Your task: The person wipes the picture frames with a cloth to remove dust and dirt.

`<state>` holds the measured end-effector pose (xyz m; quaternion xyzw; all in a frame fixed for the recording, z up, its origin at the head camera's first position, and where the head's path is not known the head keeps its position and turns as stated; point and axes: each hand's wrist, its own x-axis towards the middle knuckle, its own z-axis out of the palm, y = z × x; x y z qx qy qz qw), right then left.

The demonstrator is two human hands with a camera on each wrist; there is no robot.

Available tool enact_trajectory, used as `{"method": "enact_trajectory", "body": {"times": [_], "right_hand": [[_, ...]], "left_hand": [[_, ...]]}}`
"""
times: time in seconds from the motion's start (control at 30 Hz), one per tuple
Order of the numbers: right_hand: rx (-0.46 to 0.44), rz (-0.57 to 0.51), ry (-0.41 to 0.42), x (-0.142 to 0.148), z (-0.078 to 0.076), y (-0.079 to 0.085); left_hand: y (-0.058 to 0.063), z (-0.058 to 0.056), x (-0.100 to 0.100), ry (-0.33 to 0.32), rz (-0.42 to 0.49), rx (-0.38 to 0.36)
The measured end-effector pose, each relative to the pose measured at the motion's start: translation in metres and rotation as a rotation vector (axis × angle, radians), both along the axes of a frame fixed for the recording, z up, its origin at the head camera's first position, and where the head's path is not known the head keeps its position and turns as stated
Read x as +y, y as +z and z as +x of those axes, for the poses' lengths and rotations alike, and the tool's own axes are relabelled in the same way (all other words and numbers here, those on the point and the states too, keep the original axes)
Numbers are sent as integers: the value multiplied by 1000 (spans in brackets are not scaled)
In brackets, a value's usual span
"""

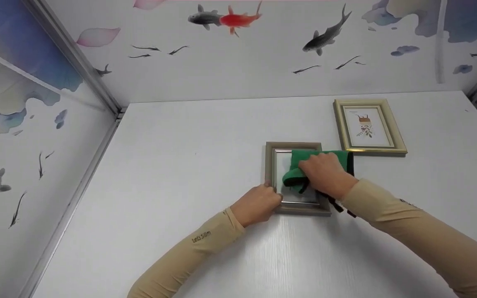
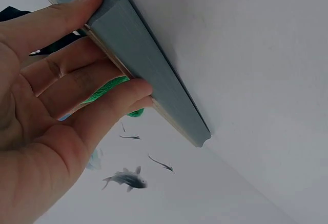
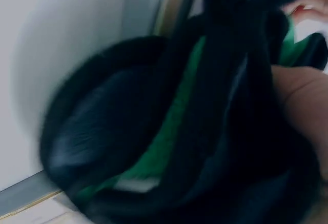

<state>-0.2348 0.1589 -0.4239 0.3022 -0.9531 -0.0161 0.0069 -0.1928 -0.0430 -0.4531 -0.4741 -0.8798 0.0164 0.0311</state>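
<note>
A grey-brown picture frame [image 1: 270,163] hangs on the white wall, much of its glass covered by a green cloth [image 1: 300,155] with black edging. My left hand [image 1: 257,205] grips the frame's lower left corner. In the left wrist view, that hand's thumb [image 2: 89,1] lies on one edge of the frame [image 2: 148,65] and its fingers on the adjoining edge. Bunched in my right hand [image 1: 327,174], the cloth is held over the right part of the glass, with dark straps hanging below. The right wrist view is blurred and filled mostly by the cloth's dark side [image 3: 113,121].
A gold picture frame [image 1: 395,124] with a small plant drawing hangs up and to the right, close to the cloth. Panels printed with fish [image 1: 325,39] and lotus leaves cover the ceiling and left wall. A metal rail [image 1: 73,198] runs along the left corner.
</note>
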Motion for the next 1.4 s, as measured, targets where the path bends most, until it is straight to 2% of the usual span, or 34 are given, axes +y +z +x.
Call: {"method": "enact_trajectory", "body": {"times": [0.17,0.37,0.47,0.67,0.8,0.97,1.2,1.33,1.4], "right_hand": [[-11,-36,-67,-9,3,-4],[-49,-163,-59,-15,-5,-14],[-50,-229,-18,-17,-10,-20],[-102,-274,103,-15,-12,-25],[-101,-244,156,-10,-6,-22],[-38,-120,161,0,5,-15],[42,-7,102,13,23,-6],[42,14,101,13,28,-7],[35,8,111,13,29,-9]], "left_hand": [[-2,2,1,-8,10,23],[-4,2,1,-3,12,32],[-5,1,2,-1,17,19],[-4,1,4,18,-8,-19],[-3,2,4,19,-11,-16],[-4,2,3,23,28,-18],[-1,-1,-2,77,81,-114],[4,-5,-5,45,80,-135],[8,-10,-6,29,88,-188]]}}
